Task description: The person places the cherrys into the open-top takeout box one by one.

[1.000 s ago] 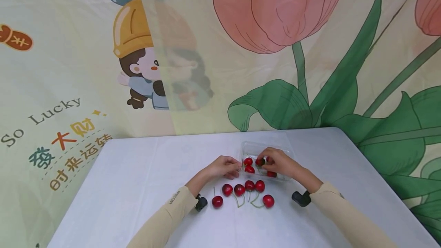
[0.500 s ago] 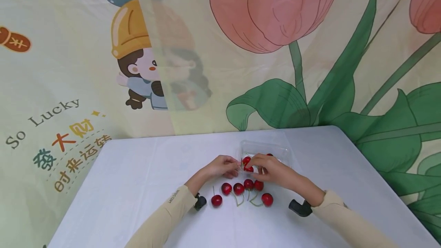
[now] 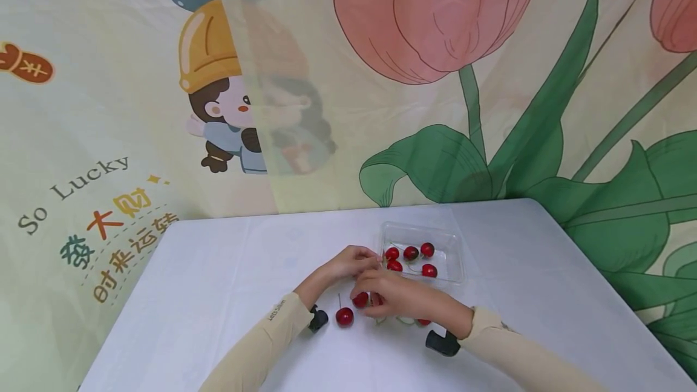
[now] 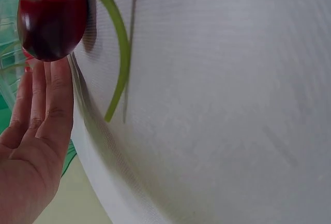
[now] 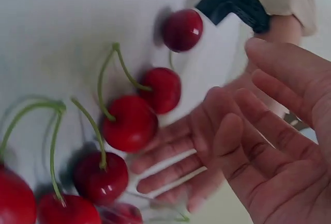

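Several red cherries (image 3: 344, 317) with green stems lie on the table, partly covered by my right hand (image 3: 396, 295) in the head view. That hand hovers over them, fingers loosely bent and apart, holding nothing in the right wrist view. Two cherries (image 5: 129, 123) there share a joined stem. A clear plastic box (image 3: 463, 262) stands behind, with several cherries (image 3: 427, 250) inside. My left hand (image 3: 351, 263) is at the box's left side, its fingertips at the wall; whether they touch is hard to tell. Its fingers (image 4: 57, 100) look straight in the left wrist view.
A white cloth covers the table (image 3: 229, 295). Behind its far edge hangs a printed backdrop (image 3: 305, 192) with tulips and a cartoon figure. A black wrist camera (image 3: 442, 343) sits beneath the right wrist, another black camera (image 3: 319, 319) by the left.
My right hand has let go of a cherry inside the box, then moved left and toward me over the cherries on the table. My left hand has stayed at the box.
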Demonstrator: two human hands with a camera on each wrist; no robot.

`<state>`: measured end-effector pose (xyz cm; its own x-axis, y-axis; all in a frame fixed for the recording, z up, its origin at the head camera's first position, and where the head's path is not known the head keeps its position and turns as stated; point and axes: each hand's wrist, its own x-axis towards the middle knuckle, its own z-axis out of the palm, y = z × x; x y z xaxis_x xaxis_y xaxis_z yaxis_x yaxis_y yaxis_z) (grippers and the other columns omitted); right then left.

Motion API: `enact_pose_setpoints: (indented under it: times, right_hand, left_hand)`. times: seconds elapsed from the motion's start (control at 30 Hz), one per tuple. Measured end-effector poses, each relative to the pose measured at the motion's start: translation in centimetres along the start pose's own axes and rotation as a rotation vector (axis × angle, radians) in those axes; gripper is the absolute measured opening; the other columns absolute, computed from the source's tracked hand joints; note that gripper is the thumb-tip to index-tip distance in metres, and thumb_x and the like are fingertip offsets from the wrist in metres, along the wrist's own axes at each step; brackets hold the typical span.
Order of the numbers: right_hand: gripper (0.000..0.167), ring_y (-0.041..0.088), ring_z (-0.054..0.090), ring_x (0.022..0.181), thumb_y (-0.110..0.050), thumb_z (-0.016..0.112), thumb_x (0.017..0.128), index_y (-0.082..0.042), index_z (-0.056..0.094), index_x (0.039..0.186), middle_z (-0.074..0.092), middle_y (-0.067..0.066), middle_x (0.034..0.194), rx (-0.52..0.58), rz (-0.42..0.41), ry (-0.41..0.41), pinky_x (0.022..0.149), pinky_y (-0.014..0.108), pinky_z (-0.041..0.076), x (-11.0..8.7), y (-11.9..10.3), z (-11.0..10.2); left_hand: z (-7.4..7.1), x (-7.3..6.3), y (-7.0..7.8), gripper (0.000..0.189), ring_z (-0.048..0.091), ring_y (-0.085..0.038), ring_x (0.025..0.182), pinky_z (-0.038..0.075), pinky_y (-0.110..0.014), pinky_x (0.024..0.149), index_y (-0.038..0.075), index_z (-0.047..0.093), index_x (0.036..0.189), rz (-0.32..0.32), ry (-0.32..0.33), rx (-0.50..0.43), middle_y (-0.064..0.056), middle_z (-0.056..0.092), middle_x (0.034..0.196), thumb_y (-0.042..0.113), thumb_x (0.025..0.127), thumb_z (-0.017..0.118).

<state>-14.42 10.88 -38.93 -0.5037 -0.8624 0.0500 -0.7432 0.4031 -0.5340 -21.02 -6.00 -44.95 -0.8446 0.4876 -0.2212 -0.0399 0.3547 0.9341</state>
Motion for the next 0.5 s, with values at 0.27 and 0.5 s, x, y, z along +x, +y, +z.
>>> enact_pose_setpoints:
  times: [0.27,0.5]
  right_hand:
    - [0.020,0.013,0.054,0.094,-0.011,0.073,0.088,-0.006,0.070,0.107,0.062,0.005,0.105,-0.048,-0.031,-0.063,0.077,0.010,0.046,1.7,0.0,2.2]
    - [0.020,0.007,0.054,0.096,-0.013,0.076,0.085,-0.009,0.072,0.105,0.063,0.002,0.103,-0.146,-0.029,-0.076,0.084,0.010,0.047,2.9,-0.1,3.8]
  left_hand:
    - [0.1,0.0,0.0,0.032,0.071,-0.023,0.088,0.058,-0.029,0.079,-0.004,0.064,0.112,-0.011,-0.011,-0.051,-0.016,0.072,0.098,0.025,0.099,0.059]
    - [0.0,-0.1,0.1,0.031,0.071,-0.023,0.084,0.060,-0.032,0.075,-0.005,0.064,0.111,-0.025,-0.022,-0.084,-0.015,0.072,0.097,0.023,0.099,0.059]
